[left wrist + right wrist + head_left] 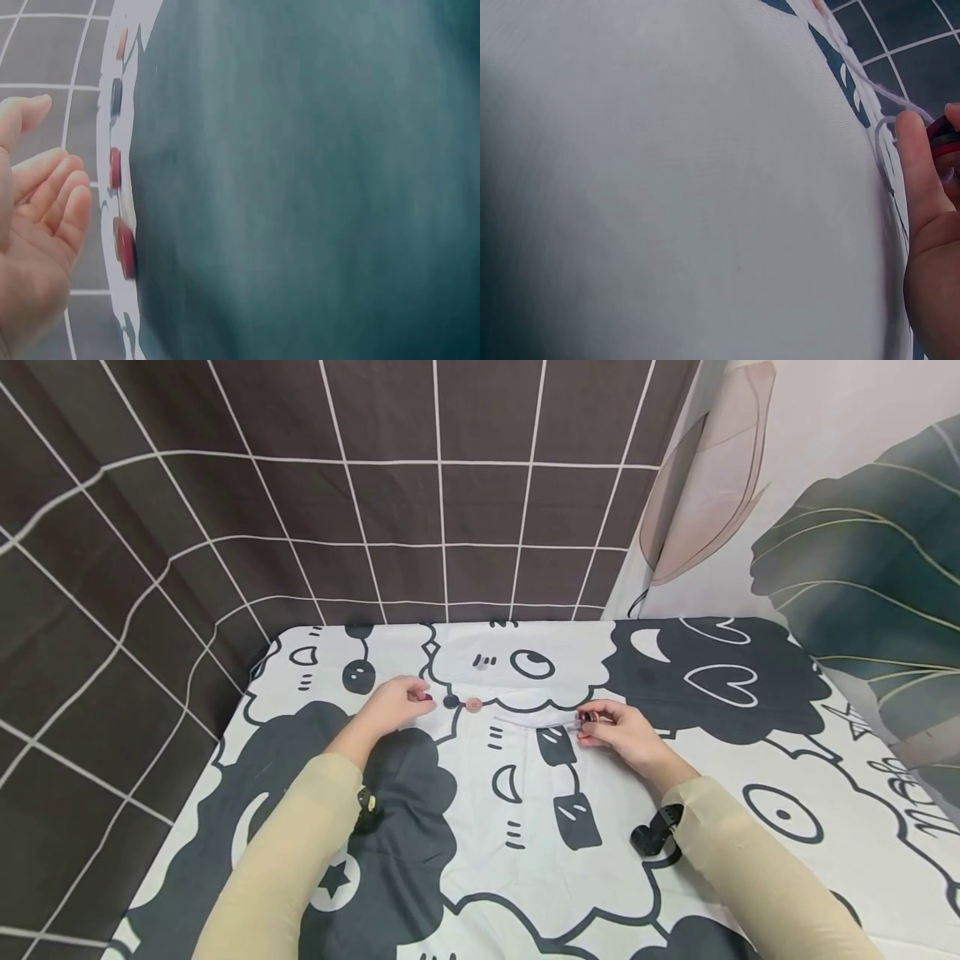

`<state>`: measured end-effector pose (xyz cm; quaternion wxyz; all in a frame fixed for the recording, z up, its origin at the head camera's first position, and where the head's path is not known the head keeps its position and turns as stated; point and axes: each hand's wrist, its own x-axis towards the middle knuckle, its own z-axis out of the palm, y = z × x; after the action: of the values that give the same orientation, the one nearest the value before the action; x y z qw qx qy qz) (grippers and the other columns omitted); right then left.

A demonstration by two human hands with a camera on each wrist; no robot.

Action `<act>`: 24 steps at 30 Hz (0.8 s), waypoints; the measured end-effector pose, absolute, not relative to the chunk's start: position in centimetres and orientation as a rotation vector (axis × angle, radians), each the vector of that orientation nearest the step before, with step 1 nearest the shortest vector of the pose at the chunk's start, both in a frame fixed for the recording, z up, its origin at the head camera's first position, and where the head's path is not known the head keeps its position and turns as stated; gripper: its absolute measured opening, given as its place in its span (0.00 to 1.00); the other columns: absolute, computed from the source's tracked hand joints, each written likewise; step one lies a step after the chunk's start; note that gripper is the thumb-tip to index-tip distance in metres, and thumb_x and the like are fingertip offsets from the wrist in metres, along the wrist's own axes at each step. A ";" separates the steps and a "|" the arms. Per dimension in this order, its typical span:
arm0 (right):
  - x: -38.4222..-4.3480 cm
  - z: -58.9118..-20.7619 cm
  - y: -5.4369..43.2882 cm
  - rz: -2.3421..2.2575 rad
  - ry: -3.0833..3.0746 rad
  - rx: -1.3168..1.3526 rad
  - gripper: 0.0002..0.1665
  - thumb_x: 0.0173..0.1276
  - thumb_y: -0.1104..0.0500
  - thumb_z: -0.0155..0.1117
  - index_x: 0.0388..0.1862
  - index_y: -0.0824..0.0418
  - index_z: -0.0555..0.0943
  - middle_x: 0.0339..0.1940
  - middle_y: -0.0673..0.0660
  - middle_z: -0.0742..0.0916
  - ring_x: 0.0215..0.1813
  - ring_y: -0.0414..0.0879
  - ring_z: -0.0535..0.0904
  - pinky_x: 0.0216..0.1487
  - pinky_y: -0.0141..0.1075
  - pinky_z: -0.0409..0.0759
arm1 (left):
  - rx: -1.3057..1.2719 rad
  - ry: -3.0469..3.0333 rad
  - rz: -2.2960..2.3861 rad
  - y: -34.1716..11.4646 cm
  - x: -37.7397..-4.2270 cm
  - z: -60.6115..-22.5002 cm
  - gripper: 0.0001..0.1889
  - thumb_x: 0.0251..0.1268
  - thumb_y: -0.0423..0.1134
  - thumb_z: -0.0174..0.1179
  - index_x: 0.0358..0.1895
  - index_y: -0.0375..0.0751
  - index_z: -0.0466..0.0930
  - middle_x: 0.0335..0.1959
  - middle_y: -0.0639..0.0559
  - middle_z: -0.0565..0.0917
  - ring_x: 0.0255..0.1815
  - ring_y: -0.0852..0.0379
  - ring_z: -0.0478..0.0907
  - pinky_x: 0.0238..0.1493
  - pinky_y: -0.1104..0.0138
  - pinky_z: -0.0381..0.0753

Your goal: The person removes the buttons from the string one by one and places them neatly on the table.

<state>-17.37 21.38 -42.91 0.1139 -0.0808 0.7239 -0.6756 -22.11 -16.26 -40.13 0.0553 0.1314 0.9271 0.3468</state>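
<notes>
My left hand [394,702] is beside a short row of buttons on the patterned cloth. Its thumb and fingers are apart in the left wrist view, with nothing seen between them. A red button [115,167] lies near its fingertips, and another red button [127,253] overlaps a paler disc. Farther along the row come a dark button [451,702] and a pink button [473,703]. My right hand [613,732] pinches several red and black buttons [945,141] together. A pale purple string [885,93] runs from them; part of the stack is hidden by the fingers.
The white, black and grey cartoon cloth [480,877] covers the table. Behind it hangs a dark grid curtain [480,502], with a leaf-print curtain [862,552] at right. Black wrist cameras are strapped on both wrists.
</notes>
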 end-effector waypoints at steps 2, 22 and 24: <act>-17.4 -43.0 21.4 -1.989 2.121 -0.237 0.23 0.61 0.74 0.57 0.54 0.83 0.67 0.41 0.64 0.77 0.35 0.43 0.84 0.42 0.36 0.81 | 0.409 2.806 1.070 -15.8 -22.2 -40.3 0.21 0.58 0.41 0.63 0.51 0.31 0.78 0.39 0.43 0.81 0.45 0.47 0.78 0.50 0.58 0.74; -17.3 -43.1 21.5 -2.012 2.116 -0.271 0.24 0.60 0.75 0.57 0.54 0.83 0.66 0.42 0.65 0.77 0.35 0.44 0.84 0.40 0.37 0.81 | 0.403 2.731 1.107 -12.6 -22.2 -40.4 0.23 0.60 0.43 0.62 0.56 0.35 0.75 0.45 0.45 0.81 0.48 0.50 0.76 0.53 0.59 0.73; -17.2 -43.1 21.4 -2.016 2.110 -0.272 0.24 0.60 0.75 0.57 0.54 0.83 0.66 0.43 0.65 0.77 0.35 0.44 0.84 0.40 0.38 0.81 | 0.400 2.723 1.110 -12.5 -22.2 -40.5 0.24 0.59 0.43 0.62 0.57 0.35 0.75 0.45 0.46 0.81 0.48 0.50 0.76 0.52 0.60 0.73</act>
<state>-17.24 21.43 -43.12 0.1051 -0.0922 0.7159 -0.6841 -22.23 -12.52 -40.46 0.0868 0.1342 0.9141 0.3727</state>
